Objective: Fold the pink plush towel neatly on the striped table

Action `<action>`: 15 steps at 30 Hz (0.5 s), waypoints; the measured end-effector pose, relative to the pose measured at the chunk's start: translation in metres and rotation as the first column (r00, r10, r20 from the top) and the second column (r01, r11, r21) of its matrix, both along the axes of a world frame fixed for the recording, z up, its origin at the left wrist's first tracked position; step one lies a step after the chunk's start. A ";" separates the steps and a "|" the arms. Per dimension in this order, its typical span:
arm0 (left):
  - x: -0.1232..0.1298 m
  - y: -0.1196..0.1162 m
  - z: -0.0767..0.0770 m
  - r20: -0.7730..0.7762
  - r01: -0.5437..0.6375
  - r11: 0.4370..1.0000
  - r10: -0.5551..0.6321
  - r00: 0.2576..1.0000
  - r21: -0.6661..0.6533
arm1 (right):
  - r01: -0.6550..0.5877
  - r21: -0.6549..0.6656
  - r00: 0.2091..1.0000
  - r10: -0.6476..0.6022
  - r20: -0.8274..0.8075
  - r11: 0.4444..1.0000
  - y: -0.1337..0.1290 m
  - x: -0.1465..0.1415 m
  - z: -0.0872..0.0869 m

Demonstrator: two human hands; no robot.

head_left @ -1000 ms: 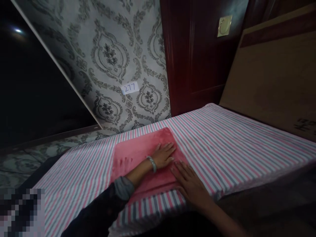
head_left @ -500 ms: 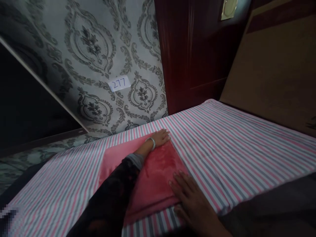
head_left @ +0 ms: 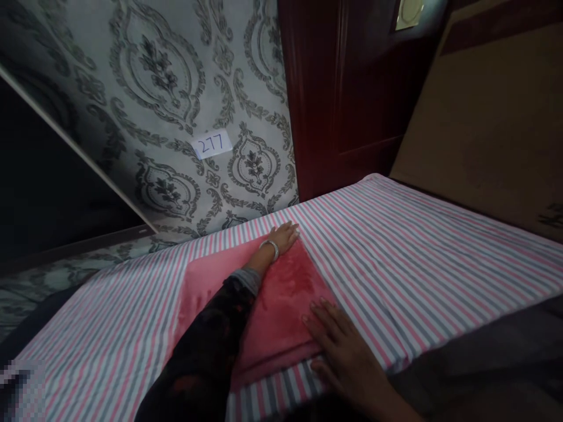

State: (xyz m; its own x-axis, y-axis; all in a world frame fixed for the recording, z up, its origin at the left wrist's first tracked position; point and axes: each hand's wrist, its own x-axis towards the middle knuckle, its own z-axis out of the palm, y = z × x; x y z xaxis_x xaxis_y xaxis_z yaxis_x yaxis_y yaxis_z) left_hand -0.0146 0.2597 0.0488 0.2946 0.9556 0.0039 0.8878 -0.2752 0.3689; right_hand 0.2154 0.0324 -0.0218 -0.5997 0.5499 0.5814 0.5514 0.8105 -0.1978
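Note:
A folded pink plush cloth lies flat on a sheet with pink, grey and white stripes. My left hand, with a silvery bracelet at the wrist, rests flat on the cloth's far right corner, fingers stretched out. At the near right corner, my right hand lies with its fingers spread, the fingertips on the cloth's edge and the thumb over the striped sheet. My dark left sleeve hides part of the cloth's middle and near left side.
Behind the sheet stands a patterned wall with a paper label reading 277. A dark red door and a large cardboard sheet are at the right. A dark panel is at the left.
Both hands stay at the cloth's right side. The left hand has shifted slightly away from me and the right fingertips have moved slightly; the view has tilted a little.

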 end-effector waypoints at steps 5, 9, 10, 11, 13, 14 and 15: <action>-0.013 -0.016 0.022 0.193 0.030 0.999 -0.038 0.980 0.040 | -0.062 -0.087 0.986 0.047 -0.159 0.994 0.024 0.011 0.022; -0.036 -0.025 0.038 0.508 0.077 0.996 -0.045 0.860 -0.041 | -0.172 -0.095 0.948 0.138 -0.288 0.981 0.085 -0.007 0.069; -0.040 -0.026 0.041 0.580 0.081 0.995 -0.032 0.814 -0.058 | -0.230 -0.092 0.940 0.197 -0.278 0.969 0.104 -0.018 0.081; -0.042 -0.026 0.043 0.644 0.085 0.993 -0.016 0.765 -0.077 | -0.293 -0.091 0.930 0.261 -0.259 0.952 0.123 -0.030 0.090; -0.042 -0.024 0.042 0.762 0.102 0.987 0.030 0.647 -0.125 | -0.381 -0.095 0.912 0.357 -0.202 0.920 0.157 -0.055 0.099; -0.039 -0.022 0.039 0.819 0.122 0.979 0.066 0.571 -0.164 | -0.409 -0.106 0.906 0.389 -0.169 0.906 0.172 -0.067 0.098; -0.036 -0.020 0.035 0.858 0.150 0.965 0.113 0.501 -0.215 | -0.424 -0.131 0.904 0.409 -0.129 0.896 0.184 -0.076 0.094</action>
